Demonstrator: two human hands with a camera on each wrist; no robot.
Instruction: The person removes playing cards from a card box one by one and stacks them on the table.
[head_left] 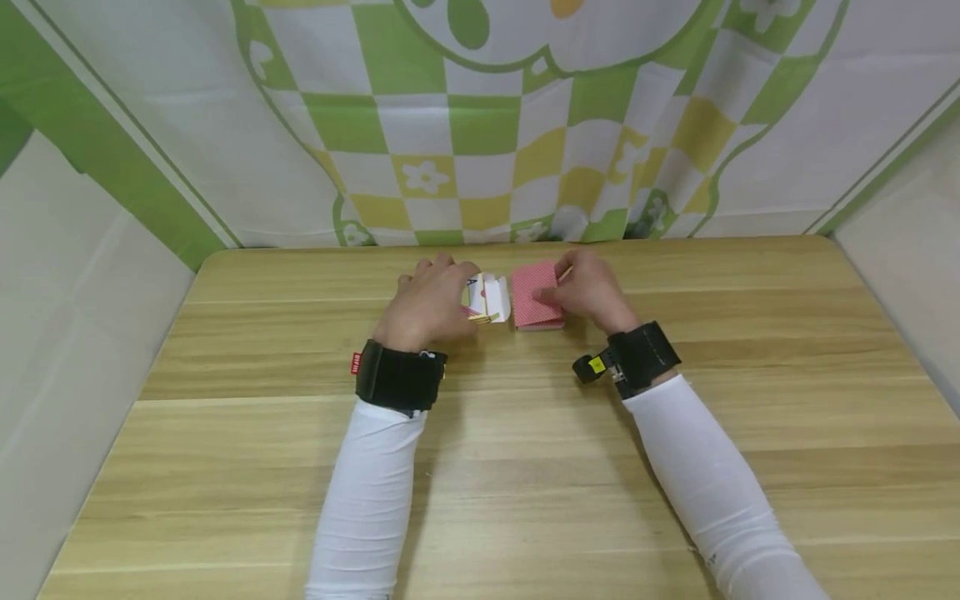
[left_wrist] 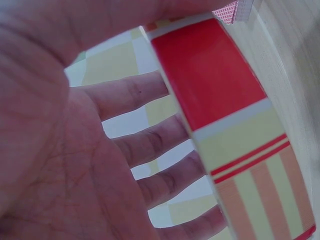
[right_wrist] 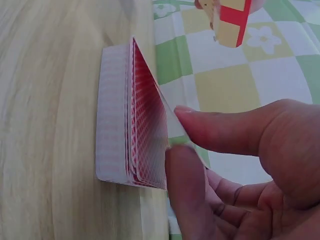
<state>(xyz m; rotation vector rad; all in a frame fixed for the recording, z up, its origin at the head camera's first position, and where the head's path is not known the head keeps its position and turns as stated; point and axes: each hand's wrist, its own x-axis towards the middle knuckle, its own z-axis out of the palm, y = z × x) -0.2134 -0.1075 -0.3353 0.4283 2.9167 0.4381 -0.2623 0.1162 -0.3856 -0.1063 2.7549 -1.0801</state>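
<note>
A deck of playing cards (head_left: 534, 293) with red patterned backs lies near the table's far edge. At its right side, my right hand (head_left: 591, 287) pinches the edge of the top of the deck between thumb and forefinger. The right wrist view shows that lifted card (right_wrist: 152, 117) tilted up from the stack (right_wrist: 113, 117); whether it is one card or more I cannot tell. Just left of the deck, my left hand (head_left: 429, 302) grips a card box (head_left: 492, 298), its white flap facing the deck. Red, cream and striped, the box side (left_wrist: 210, 75) fills much of the left wrist view.
Both hands work on a light wooden table (head_left: 510, 467). Behind its far edge hangs a green, yellow and white checked curtain (head_left: 483, 125). Pale side panels (head_left: 82, 317) border the table. Each wrist wears a black strap (head_left: 401, 375).
</note>
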